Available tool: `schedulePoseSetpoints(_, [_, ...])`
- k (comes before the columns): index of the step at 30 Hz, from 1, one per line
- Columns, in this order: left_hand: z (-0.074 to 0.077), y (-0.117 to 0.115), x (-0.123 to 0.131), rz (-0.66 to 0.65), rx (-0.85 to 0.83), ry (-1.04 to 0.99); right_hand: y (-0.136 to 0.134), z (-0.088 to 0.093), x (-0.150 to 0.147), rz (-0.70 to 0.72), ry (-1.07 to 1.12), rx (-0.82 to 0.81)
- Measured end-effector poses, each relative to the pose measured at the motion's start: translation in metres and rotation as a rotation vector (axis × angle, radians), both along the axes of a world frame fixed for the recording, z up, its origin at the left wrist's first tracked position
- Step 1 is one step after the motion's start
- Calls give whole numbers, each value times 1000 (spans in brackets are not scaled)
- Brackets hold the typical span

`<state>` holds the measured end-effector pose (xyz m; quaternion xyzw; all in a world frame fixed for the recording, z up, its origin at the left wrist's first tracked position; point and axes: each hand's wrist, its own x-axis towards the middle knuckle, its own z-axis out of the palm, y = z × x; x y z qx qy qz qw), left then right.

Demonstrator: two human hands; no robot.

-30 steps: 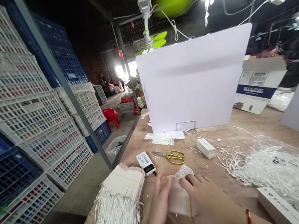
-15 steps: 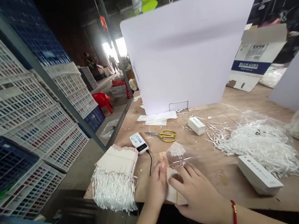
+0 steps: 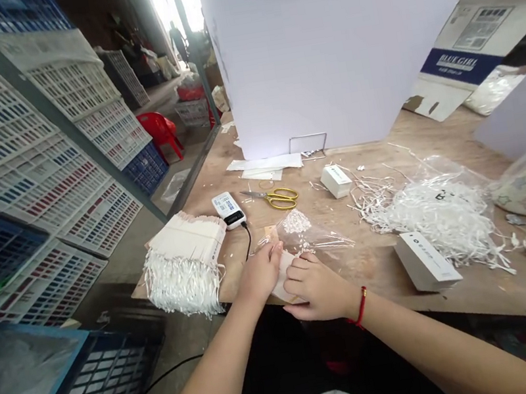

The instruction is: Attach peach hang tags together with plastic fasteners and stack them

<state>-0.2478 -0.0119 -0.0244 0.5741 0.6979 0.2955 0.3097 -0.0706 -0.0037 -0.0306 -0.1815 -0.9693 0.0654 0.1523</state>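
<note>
Workbench, hand on plastic bag, white bits

Left hand and right hand curl downward, close together.

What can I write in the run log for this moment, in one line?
left hand: at clear plastic bag | right hand: on pale paper piece | nearby: white shredded-paper bundle, gold-handled scissors

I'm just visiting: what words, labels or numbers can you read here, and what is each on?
"BLUE GIRL": on the carton's blue band.
Label on that carton: too small to read.
White box on the table: print too blurred to read.
White corded device: label too small.
</note>
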Motion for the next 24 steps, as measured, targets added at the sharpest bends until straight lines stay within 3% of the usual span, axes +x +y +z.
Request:
schedulePoseSetpoints(8, [4, 4, 5, -20, -9, 89, -7, 14, 10, 94, -36, -123])
schedulePoseSetpoints(13, [4, 4, 6, -7, -27, 100, -18, 20, 21, 95, -47, -91])
schedulePoseSetpoints(20, [2, 6, 7, -19, -62, 169, -18, 9, 45, 119, -30, 11])
schedulePoseSetpoints(24, [0, 7, 8, -23, -65, 205, -21, -3, 53, 56, 62, 145])
